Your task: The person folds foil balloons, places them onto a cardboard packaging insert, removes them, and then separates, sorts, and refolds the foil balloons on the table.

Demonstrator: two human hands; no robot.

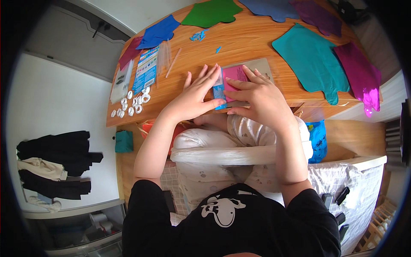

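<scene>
A flat pink and blue printed card packet [235, 76] lies near the front edge of the wooden table. Under or beside it, a beige-grey piece [263, 67] with a hang hole shows at the right. My left hand [192, 96] rests along the packet's left side, fingers stretched and thumb touching its lower blue part. Spread over the right side are the fingers of my right hand [262, 97], pressing flat on the pink face. The palms cover part of the front edge, so what lies beneath them is hidden.
Flat foil balloons surround the packet: teal [310, 60], magenta [358, 73], green [212, 12] and blue [158, 32]. At left are white ribbon rings [139, 100], clear straws [163, 58] and a blue printed sheet [146, 68]. Small blue strips [198, 35] lie further back. Plastic film [222, 155] crosses my lap.
</scene>
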